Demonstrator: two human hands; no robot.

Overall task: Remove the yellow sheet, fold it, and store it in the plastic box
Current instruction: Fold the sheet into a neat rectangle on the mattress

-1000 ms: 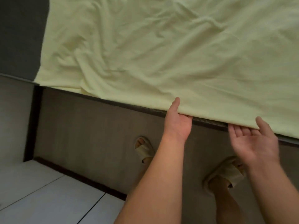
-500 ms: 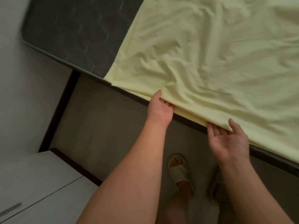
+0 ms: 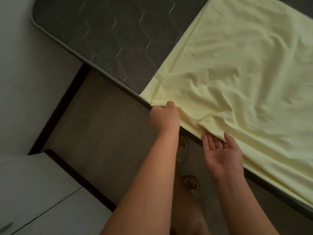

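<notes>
A wrinkled yellow sheet (image 3: 240, 78) covers the right part of a dark grey mattress (image 3: 105, 36) with a hexagon pattern. My left hand (image 3: 165, 118) grips the sheet's near corner at the mattress edge, thumb on top of the cloth. My right hand (image 3: 220, 151) is palm up with straight fingers slid under the sheet's near edge, thumb over the cloth. The plastic box is not in view.
A white cabinet top (image 3: 39, 194) stands at the lower left. A pale wall (image 3: 25, 73) runs along the left. Dark floor (image 3: 101, 133) lies between the bed and the cabinet; my slippered feet (image 3: 188, 180) stand there beneath my arms.
The view swung left, showing more bare mattress. My left hand slid along the sheet's edge to its corner and grips it; my right hand followed leftward under the edge.
</notes>
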